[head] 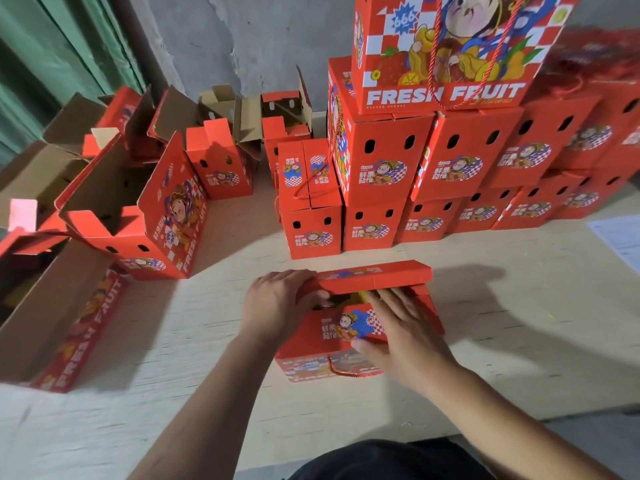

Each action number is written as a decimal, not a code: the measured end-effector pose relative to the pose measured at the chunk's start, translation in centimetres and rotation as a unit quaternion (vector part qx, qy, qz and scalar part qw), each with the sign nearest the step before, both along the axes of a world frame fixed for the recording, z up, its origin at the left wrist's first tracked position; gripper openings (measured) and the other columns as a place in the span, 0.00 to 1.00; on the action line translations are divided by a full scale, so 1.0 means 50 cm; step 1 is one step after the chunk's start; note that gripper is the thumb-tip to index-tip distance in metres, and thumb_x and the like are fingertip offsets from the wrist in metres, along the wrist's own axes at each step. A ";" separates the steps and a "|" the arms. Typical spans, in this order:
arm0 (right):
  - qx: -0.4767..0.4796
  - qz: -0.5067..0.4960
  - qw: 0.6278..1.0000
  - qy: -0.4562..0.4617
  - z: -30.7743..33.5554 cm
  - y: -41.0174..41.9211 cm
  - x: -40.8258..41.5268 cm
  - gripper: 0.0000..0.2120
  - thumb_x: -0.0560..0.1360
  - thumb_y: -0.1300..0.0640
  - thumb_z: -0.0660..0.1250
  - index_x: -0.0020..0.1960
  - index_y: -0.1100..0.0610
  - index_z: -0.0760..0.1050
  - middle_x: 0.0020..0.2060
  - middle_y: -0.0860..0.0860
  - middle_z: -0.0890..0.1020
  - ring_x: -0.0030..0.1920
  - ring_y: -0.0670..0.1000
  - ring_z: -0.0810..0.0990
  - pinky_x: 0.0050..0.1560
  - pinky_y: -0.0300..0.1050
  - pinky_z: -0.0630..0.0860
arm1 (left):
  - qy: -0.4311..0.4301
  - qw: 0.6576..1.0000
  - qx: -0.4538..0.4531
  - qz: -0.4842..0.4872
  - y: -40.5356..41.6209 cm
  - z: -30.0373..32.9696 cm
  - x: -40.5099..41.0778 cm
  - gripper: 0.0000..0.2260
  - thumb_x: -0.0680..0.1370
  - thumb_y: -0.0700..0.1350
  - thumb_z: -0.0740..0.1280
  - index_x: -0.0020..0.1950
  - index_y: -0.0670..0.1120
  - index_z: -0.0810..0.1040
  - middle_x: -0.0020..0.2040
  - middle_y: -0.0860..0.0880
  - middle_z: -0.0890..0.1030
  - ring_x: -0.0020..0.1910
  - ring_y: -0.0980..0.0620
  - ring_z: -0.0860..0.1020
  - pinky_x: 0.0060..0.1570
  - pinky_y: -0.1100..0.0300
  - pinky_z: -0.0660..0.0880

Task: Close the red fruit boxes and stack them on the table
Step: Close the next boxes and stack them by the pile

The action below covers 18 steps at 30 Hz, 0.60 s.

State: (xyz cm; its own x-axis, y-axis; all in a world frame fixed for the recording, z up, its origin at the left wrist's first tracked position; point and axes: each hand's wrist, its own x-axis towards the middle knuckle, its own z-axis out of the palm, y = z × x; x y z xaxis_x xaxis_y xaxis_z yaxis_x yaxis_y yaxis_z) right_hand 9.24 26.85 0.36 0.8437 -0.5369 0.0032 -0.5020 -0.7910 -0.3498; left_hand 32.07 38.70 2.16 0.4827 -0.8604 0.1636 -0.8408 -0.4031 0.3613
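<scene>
On a pale wooden table (194,341), closing a red fruit box (349,327) at centre, left hand (277,306) gripping the far flap, right hand (398,330) flat, fingers straight, on the near flap; next, probably lifting toward the stack (450,168) at one o'clock.

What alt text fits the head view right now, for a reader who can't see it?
Both hands close a red box on the table: the left hand grips the far flap, the right hand lies flat on the near one. Closed boxes are stacked behind, open boxes at left.
</scene>
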 end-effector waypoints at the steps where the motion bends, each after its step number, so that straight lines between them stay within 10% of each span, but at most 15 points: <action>1: -0.001 -0.003 1.000 0.018 -0.002 -0.008 0.005 0.40 0.74 0.26 0.59 0.79 0.48 0.64 0.78 0.41 0.65 0.79 0.48 0.60 0.79 0.48 0.57 | 0.002 1.000 0.009 -0.013 0.000 0.001 -0.002 0.25 0.76 0.68 0.68 0.64 0.54 0.83 0.58 0.53 0.86 0.55 0.45 0.83 0.51 0.52 0.77; 7: -0.074 -0.032 0.995 -0.055 0.009 0.004 0.001 0.39 0.66 0.26 0.70 0.68 0.49 0.74 0.67 0.45 0.76 0.69 0.53 0.72 0.69 0.49 0.62 | 0.045 0.997 0.069 -0.003 0.003 -0.007 -0.017 0.36 0.77 0.76 0.54 0.77 0.55 0.73 0.76 0.53 0.74 0.75 0.49 0.72 0.72 0.47 0.72; 12: -0.051 -0.018 0.995 0.086 -0.021 0.018 -0.021 0.44 0.75 0.22 0.37 0.81 0.47 0.54 0.81 0.43 0.56 0.83 0.51 0.48 0.82 0.53 0.45 | 0.018 0.988 0.148 -0.040 0.015 -0.041 -0.038 0.39 0.78 0.76 0.44 0.85 0.58 0.50 0.85 0.51 0.50 0.84 0.45 0.47 0.82 0.45 0.45; 18: -0.061 -0.008 0.996 0.072 -0.022 0.005 -0.022 0.38 0.76 0.22 0.41 0.74 0.45 0.64 0.74 0.41 0.67 0.78 0.51 0.60 0.79 0.53 0.56 | -0.005 0.991 0.134 -0.020 0.019 -0.072 -0.037 0.40 0.77 0.78 0.44 0.84 0.61 0.48 0.86 0.51 0.51 0.84 0.42 0.47 0.81 0.44 0.44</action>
